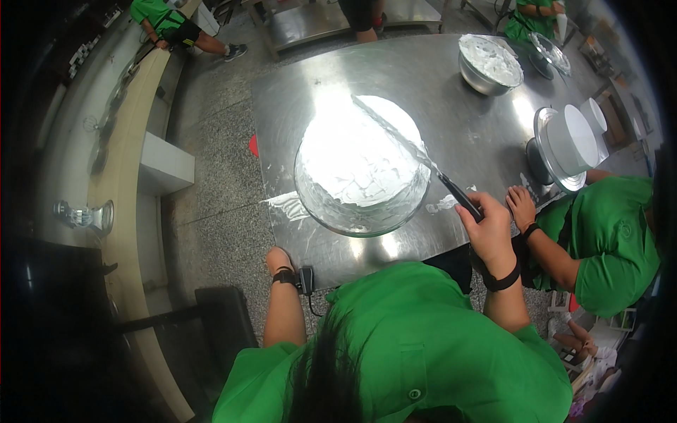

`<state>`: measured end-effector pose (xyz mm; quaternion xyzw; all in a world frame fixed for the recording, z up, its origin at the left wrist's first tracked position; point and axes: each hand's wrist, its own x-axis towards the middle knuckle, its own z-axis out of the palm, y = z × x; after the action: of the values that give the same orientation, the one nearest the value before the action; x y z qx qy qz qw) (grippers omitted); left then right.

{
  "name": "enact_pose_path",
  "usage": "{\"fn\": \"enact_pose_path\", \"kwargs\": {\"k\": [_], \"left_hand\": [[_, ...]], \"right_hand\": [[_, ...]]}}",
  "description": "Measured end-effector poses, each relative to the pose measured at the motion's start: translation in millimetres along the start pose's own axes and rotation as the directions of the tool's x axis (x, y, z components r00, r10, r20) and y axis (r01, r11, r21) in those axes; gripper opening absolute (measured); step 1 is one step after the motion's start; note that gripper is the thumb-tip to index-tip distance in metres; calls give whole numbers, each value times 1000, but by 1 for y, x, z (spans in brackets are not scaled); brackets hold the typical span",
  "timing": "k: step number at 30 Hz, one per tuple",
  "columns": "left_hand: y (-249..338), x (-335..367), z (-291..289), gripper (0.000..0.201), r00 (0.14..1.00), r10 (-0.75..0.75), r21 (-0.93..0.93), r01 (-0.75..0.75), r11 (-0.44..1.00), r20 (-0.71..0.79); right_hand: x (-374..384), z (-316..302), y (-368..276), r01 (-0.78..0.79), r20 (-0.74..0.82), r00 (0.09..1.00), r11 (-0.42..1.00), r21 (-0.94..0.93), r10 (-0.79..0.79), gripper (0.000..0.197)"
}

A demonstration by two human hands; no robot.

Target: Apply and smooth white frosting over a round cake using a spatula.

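Note:
My right hand point(488, 224) is closed around the black handle of a long palette knife point(400, 137). Its straight blade, smeared with white, slants over a large shiny bowl point(363, 224), with the tip toward the bowl's far side. White cream point(370, 166) heaps up inside the bowl, rough on the near side and glaring with light at the far left. At the table's near left corner is my left hand point(277, 259), apart from the bowl; its fingers are too hard to make out.
White smears point(289, 206) lie on the steel table point(462, 120) beside the bowl. Back right stands a second cream-filled bowl point(486, 83). A white round cake point(571, 141) sits on a turntable at right, near a co-worker's hand point(520, 208) on the table edge.

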<state>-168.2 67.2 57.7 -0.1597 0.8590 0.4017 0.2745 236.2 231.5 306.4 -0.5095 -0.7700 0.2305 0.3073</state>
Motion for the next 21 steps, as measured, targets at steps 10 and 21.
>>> {"fn": "enact_pose_path", "kwargs": {"k": [10,21], "left_hand": [[8,-13,1,48,999,27,71,-24,997,-36],[-7,12,3,48,999,20,13,-20,1000,-26]], "right_hand": [[-1,9,13,-68,39,997,997,-21,69,38],[12,-6,6,-554,568,754,786,276,332,29]]}}
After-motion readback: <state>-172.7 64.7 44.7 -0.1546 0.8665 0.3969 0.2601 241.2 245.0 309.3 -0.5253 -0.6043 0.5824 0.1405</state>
